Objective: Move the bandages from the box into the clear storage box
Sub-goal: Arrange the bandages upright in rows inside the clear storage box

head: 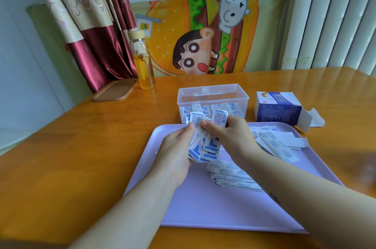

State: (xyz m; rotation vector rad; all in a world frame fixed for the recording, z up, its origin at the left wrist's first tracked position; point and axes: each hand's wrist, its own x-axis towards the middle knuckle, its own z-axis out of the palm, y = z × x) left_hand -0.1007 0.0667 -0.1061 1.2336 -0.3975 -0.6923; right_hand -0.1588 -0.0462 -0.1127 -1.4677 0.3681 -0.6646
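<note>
L hand [175, 147] curled round a wad of bandages [205, 145], R hand [230, 133] pinching its top ones, above tray [203, 208] far edge, just before clear box [212, 96]. More in clear box + loose on tray. Carton [278, 110] open, to its right.

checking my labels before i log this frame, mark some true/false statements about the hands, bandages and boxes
The left hand and right hand both hold a bunch of bandages. True.
The clear box is empty. False: bandages lie in it.
The carton lies open, right of the clear box. True.
The tray holds nothing. False: loose bandages lie on it.
The bottle lies flat. False: it stands upright.
</note>
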